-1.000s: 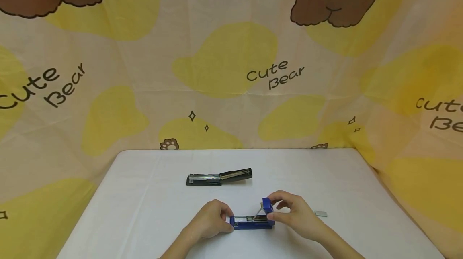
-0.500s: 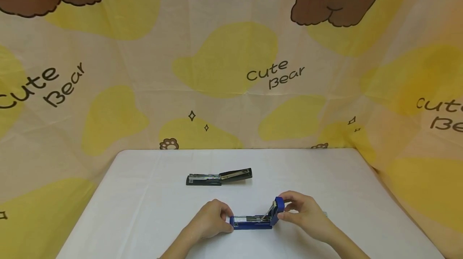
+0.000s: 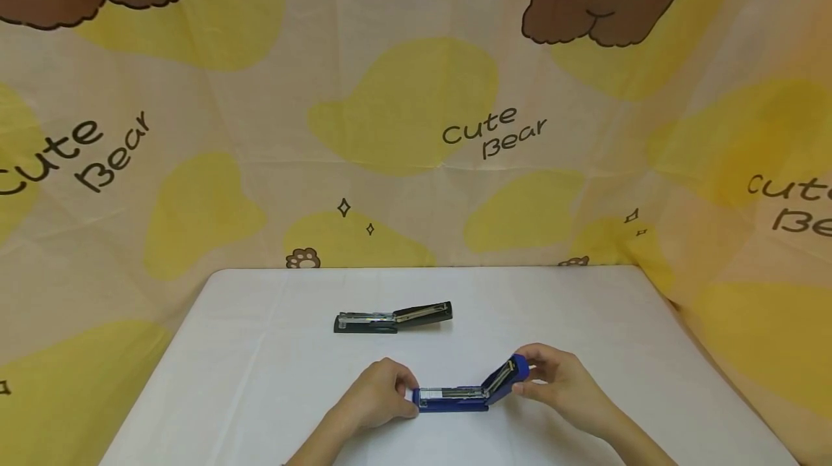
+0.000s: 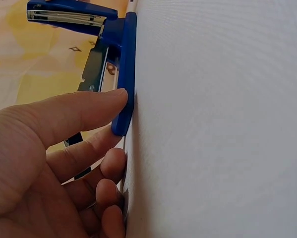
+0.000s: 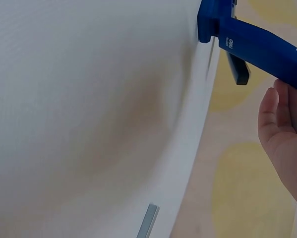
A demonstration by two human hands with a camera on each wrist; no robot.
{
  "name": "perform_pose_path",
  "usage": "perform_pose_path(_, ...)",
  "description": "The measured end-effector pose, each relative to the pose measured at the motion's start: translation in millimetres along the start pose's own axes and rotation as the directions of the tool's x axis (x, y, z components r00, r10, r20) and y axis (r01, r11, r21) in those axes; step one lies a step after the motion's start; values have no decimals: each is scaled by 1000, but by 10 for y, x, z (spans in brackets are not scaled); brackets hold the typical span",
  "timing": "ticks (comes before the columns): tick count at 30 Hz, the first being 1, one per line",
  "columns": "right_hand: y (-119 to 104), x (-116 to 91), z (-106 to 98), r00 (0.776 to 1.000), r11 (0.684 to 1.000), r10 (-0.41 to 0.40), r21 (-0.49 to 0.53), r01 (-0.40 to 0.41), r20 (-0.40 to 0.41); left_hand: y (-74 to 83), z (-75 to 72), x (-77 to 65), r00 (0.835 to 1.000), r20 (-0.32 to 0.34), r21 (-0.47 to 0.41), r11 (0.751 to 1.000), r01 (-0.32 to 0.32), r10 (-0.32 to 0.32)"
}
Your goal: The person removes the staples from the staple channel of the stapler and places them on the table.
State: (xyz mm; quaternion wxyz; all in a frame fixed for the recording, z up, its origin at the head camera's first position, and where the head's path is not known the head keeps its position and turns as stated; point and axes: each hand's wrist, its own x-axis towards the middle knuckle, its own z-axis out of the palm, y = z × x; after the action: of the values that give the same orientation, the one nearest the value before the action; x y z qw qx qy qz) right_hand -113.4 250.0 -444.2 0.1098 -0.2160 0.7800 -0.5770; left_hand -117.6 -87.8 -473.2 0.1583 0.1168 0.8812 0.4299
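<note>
A blue stapler (image 3: 453, 405) lies opened out on the white table, its metal staple channel facing up and its top arm (image 3: 506, 379) tilted up to the right. My left hand (image 3: 383, 394) pinches the left end of the base between thumb and fingers; the left wrist view shows the thumb along the base's (image 4: 127, 64) side. At the other end, my right hand (image 3: 565, 388) holds the tip of the raised top arm with thumb and fingers. In the right wrist view those fingers touch the blue arm (image 5: 260, 47) from its outer side.
Behind the blue stapler lies a black stapler (image 3: 366, 323), also opened out. A small grey strip (image 5: 148, 221), apparently staples, lies on the table (image 3: 260, 379) near my right hand; the hand hides it in the head view. A patterned cloth (image 3: 403, 105) hangs behind the table.
My right hand has moved right and swung the stapler's top arm from nearly upright to a lower slant. The left hand has stayed on the base. The grey strip has become hidden in the head view.
</note>
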Motion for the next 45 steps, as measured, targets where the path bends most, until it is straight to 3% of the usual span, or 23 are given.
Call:
perform_pose_path(14,56,-62,-160,1000,996,-26,-85,26,2,-3,-4,-10,1000,-10,11,1000,-17,17)
perform_pose_path(28,57,-55,-279,994,990,92,-115,-86,51,-5,3,5,1000,-9,7,1000,-2,2)
perform_pose_path(45,-10,-78,-377,990,949,115,-305,-83,87,-16,14,21,1000,-9,12,1000,11,-11)
